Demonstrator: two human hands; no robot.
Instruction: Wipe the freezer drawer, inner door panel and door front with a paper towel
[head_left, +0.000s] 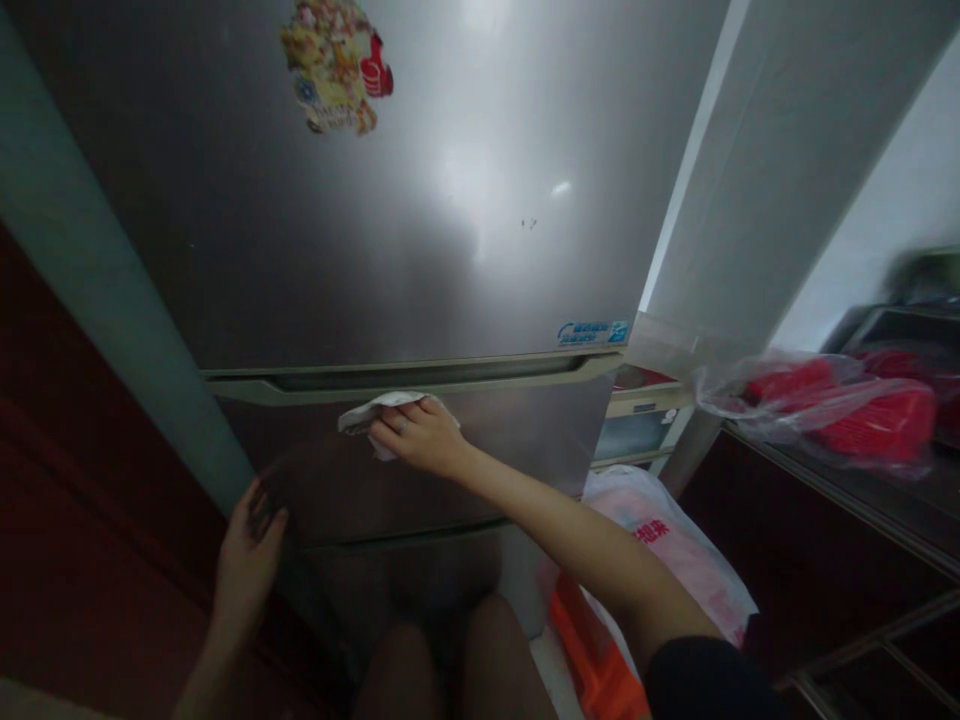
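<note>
A silver refrigerator (300, 270) fills the middle of the view, its upper door above a recessed handle strip (450, 375) and drawer fronts below. My right hand (420, 435) presses a crumpled white cloth (364, 415) against the top of the middle drawer front (540, 430), just under the strip. A ring shows on one finger. Lower and to the left, my left hand (251, 550) is at the drawer's left edge with its fingers curved and apart, and nothing shows in it.
A food-picture magnet (330, 65) sticks to the upper door. On the right, red items in a clear plastic bag (870, 400) lie on a dark shelf unit. A white plastic bag (675, 540) and an orange bag (600, 650) stand by the fridge. Dark red wood (75, 480) borders the left.
</note>
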